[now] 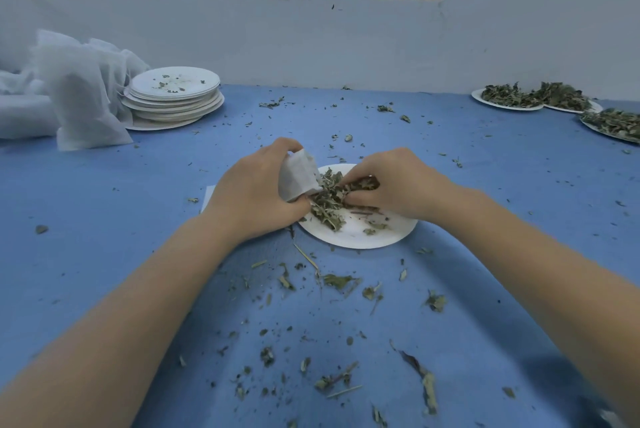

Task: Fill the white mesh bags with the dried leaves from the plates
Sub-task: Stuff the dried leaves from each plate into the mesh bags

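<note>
Now, mid-frame, the left hand [256,195] grips a mesh bag [298,175] while the right hand [388,181] pinches dried leaves [329,199], seemingly feeding them in next.

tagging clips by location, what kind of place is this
Probably a small hand-packing bench for dried herbs: a blue cloth against a bare wall, stacked used plates, mesh bags and plates of leaves.

Sheer white mesh bag [298,175], matt paper plate [360,237], crinkled dried leaves [329,199], blue cloth tabletop [104,219]
</note>
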{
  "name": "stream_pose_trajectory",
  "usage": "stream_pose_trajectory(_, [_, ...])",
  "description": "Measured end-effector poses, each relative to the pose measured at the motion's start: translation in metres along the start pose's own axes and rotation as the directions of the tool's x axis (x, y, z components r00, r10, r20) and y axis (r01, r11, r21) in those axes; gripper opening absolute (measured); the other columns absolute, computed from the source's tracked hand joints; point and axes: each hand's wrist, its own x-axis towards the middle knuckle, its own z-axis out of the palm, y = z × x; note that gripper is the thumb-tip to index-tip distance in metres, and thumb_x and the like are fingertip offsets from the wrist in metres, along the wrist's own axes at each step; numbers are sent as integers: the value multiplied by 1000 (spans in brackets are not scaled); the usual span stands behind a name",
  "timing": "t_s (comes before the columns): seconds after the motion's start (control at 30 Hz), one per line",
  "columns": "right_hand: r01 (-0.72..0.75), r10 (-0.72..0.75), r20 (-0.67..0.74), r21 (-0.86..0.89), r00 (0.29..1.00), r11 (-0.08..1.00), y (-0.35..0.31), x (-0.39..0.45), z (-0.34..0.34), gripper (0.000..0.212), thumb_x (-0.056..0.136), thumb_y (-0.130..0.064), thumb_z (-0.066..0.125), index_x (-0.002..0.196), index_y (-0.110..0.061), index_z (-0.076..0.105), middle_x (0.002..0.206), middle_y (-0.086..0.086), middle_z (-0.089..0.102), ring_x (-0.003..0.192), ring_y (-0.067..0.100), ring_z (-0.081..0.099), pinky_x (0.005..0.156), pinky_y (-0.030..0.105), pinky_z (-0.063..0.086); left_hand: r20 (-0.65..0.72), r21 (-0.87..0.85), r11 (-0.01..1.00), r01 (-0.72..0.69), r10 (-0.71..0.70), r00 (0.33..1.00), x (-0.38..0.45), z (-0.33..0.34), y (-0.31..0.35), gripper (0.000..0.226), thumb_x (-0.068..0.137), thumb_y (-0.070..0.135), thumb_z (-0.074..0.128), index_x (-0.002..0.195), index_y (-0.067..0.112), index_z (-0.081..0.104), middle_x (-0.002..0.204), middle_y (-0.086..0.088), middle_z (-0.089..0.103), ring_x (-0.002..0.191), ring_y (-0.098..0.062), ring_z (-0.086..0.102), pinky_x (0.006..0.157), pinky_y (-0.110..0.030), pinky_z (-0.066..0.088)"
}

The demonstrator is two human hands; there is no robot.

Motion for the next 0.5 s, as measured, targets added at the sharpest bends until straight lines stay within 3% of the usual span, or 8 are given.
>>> stream_pose_trajectory(0.1, [5,0,-58,76,998,997,3,-6,-15,24,85,-31,67,108,-28,70,90,-9,63,74,3,54,63,14,39,-2,-4,1000,4,-4,1000,0,1,0,57,69,32,71,120,25,47,97,10,49,84,-17,48,67,-29,39])
stream_pose_trajectory(0.23, [62,-44,-117,159,992,985,-1,-12,-37,18,84,-23,69,102,-24,72,87,-5,69,55,-10,55,68,7,42,0,-2,1000,-17,17,1000,0,1,1,56,69,30,72,119,25,47,96,8,51,83,-18,48,66,-30,39])
stream_pose_trajectory(0.4, [111,-103,-77,106,992,988,-21,-12,-39,20,84,-25,69,104,-28,72,89,-8,67,74,4,60,80,28,48,-16,-27,999,-40,40,999,0,2,4,58,66,28,73,119,24,49,97,9,52,84,-16,48,69,-29,41])
stream_pose_trajectory(0.5, [168,-160,-89,87,983,982,-32,-9,-30,21,83,-25,70,104,-29,72,86,-1,70,72,9,55,66,17,44,-23,-44,997,-59,58,998,0,5,9,55,65,29,72,116,25,51,93,12,50,82,-13,48,67,-26,37])
